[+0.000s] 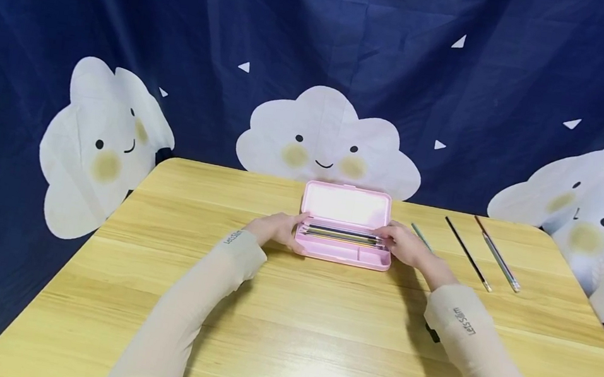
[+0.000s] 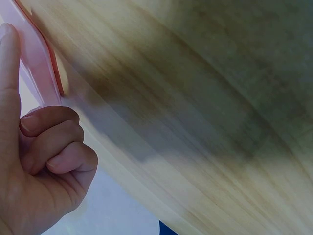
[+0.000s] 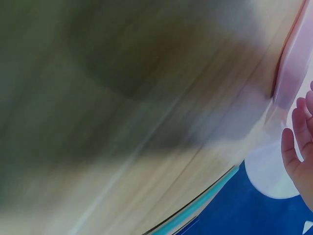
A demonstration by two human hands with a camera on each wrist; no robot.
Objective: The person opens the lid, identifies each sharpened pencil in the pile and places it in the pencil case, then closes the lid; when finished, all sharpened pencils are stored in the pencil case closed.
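Observation:
A pink pencil case [image 1: 343,258] lies with its lid [image 1: 347,204] raised toward the back of the table. Several pencils [image 1: 343,235] lie side by side along its back compartment. My left hand [image 1: 276,230] grips the case's left end, the thumb at the front corner and a finger at the back. In the left wrist view, the case's pink side [image 2: 34,54] runs along the outstretched digit, and the other fingers are curled. My right hand [image 1: 406,243] reaches over the case's right end, fingertips at the pencil ends; I cannot tell whether it pinches any.
Right of the case a teal pencil [image 1: 421,237] lies partly behind the right hand. Farther right are a black pencil [image 1: 465,251] and a few pencils close together [image 1: 501,259]. Behind the wooden table [image 1: 318,324] hangs a dark blue curtain [image 1: 215,24] with clouds.

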